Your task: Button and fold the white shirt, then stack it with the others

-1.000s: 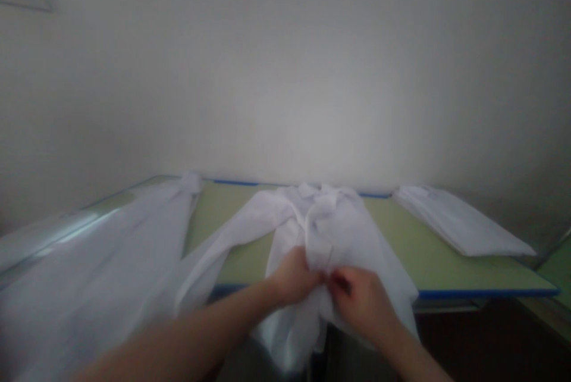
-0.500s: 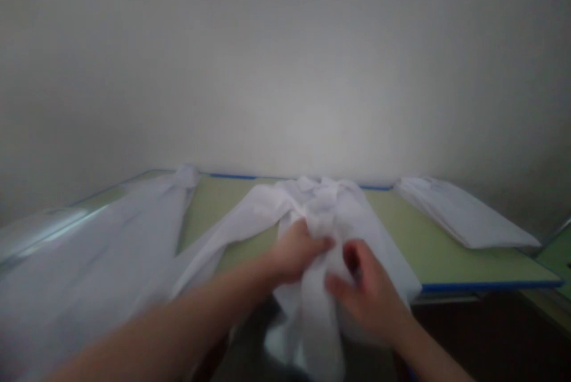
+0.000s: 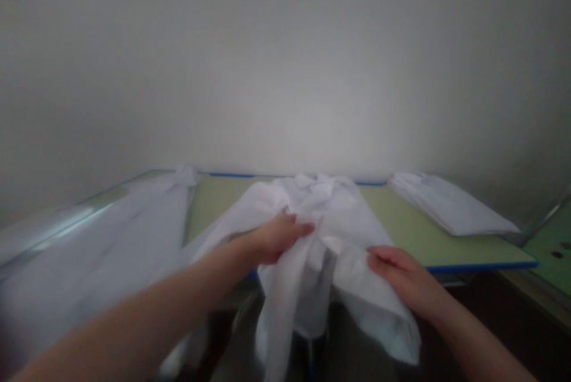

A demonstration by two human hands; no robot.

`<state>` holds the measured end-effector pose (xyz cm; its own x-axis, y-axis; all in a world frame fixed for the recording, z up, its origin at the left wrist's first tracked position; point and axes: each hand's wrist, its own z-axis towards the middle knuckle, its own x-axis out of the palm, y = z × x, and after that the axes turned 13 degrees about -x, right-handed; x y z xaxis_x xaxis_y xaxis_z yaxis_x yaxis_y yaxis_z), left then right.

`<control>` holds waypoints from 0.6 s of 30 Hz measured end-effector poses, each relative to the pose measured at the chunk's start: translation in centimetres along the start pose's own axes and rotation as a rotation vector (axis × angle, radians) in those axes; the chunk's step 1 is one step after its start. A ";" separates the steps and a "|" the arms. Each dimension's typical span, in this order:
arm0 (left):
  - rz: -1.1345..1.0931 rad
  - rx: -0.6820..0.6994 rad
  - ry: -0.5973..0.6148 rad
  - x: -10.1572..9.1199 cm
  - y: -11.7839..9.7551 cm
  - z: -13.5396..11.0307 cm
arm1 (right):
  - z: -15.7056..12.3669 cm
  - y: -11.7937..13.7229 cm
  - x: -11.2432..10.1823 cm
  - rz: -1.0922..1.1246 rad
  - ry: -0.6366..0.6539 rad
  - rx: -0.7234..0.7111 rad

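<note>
A white long-sleeved shirt [image 3: 352, 209] lies on the green table, its collar toward the wall and its lower part hanging over the near edge. My left hand [image 3: 281, 238] is closed on the shirt's front, left of the opening, with thumb and fingers pinching the cloth. Further right, my right hand [image 3: 395, 269] pinches the other front panel and holds it out to the side. Between the hands the shirt gapes, showing folds inside. One sleeve stretches to the left beneath my left forearm.
The green table [image 3: 218, 197] has blue edging and stands against a pale wall [image 3: 285, 60]. More white cloth [image 3: 111, 251] is spread on the left. A folded white garment [image 3: 450, 203] lies at the right. Another green surface [image 3: 548, 251] stands at the far right.
My right hand has moved to the right, drawing one front panel away from the other. The shirt front, earlier bunched between both hands, is now spread apart. My left hand has shifted slightly left.
</note>
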<state>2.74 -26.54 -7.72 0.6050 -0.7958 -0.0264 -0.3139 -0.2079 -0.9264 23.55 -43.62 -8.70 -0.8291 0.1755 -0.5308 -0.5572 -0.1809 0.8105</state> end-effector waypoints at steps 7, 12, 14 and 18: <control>-0.081 0.102 0.178 1.1 1.1 -1.5 | -2.5 2.0 -0.5 -0.123 0.230 -0.126; 0.799 -0.088 0.152 -0.3 0.9 -3.4 | -2.2 3.2 -1.3 -0.434 0.340 -0.256; 1.050 -0.097 0.134 -0.5 0.1 -4.4 | -1.6 2.8 -1.6 -0.424 0.340 -0.220; 1.171 -0.068 0.099 -1.7 -2.3 -4.3 | 0.9 0.8 -2.2 -0.423 0.304 -0.192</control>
<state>-0.71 -27.19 -3.91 -0.1370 -0.5616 -0.8160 -0.6803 0.6521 -0.3346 24.91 -43.33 -6.66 -0.4916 -0.0113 -0.8708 -0.8190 -0.3338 0.4667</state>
